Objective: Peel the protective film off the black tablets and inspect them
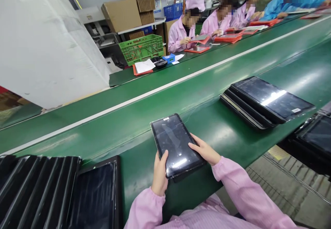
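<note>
Black-framed tablet (176, 143) lies directly in front of the person, gripped between two bare hands. The left hand (159, 174) clasps its near side edge with the thumb hooked over the glass, while the right hand (204, 149) closes its fingers over the opposite lower edge. Neither hand is released, and they stand about equally near. The tablet's long axis runs away from the person, slanting toward the left of the view, and its far end sticks out past both hands. From here I can't tell whether the near end rests on the surface or is slightly lifted.

Pink sleeves (245, 191) run back from the wrists to the person. Under the tablet is a green conveyor table (222, 136), with a stack of dark tablets (269, 101) to the right and a row of dark panels (36, 187) to the left, just beside a single panel (94, 194). Across a white stripe (160, 87) lies a second belt, and beyond it co-workers in pink smocks and caps (184, 25) work at their own tablets, near a green plastic crate (141, 49) — cardboard boxes (121, 14) stand behind them.
</note>
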Demonstrator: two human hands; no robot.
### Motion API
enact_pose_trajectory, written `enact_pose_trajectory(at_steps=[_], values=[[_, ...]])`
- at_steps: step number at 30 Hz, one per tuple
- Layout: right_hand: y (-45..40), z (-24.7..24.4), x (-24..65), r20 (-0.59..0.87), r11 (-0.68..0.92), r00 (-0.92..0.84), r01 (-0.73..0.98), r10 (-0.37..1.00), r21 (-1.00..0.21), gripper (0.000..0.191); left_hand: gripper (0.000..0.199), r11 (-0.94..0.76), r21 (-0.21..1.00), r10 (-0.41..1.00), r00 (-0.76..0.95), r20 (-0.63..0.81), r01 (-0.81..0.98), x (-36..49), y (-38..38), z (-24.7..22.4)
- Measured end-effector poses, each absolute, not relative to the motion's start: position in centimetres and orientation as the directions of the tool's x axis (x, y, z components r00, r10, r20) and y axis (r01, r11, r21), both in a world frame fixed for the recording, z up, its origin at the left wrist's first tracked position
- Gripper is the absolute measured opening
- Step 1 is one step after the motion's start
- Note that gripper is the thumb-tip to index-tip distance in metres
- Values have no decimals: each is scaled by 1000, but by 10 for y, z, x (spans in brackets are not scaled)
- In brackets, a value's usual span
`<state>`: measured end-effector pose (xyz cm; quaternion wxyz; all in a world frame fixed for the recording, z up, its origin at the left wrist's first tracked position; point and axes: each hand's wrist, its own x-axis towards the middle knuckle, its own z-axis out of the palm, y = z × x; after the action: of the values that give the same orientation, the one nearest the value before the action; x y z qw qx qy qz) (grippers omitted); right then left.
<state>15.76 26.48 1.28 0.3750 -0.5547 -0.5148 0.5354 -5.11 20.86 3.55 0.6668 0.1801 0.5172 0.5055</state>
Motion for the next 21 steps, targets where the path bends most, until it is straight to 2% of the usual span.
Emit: enact_pose_trajectory(at_steps=[7,10,13,14,15,16,18,21], values=[[226,27,143,-242,-222,-190,119,952,-968,69,45,509,723,825,26,-564,-466,-78,217,40],[238,34,154,-235,-211,-142,170,961,-963,83,41,486,751,851,47,-522,-448,-78,215,33],[274,63,169,-149,-138,-29,232,988,-963,97,38,440,780,892,112,-439,-445,-77,217,36],[288,77,174,-109,-98,-29,253,994,-962,94,39,430,789,901,150,-407,-439,-77,218,39],[303,93,179,-119,-70,-150,302,981,-951,90,42,422,800,906,195,-375,-426,-78,220,44],[316,109,182,-181,-79,-292,330,939,-941,90,46,414,813,909,240,-342,-409,-78,222,48],[335,133,188,-270,-142,-360,346,893,-928,90,55,402,835,901,323,-289,-375,-80,227,55],[340,139,194,-453,-320,-417,351,788,-880,64,59,457,831,852,425,-306,-318,-81,238,50]])
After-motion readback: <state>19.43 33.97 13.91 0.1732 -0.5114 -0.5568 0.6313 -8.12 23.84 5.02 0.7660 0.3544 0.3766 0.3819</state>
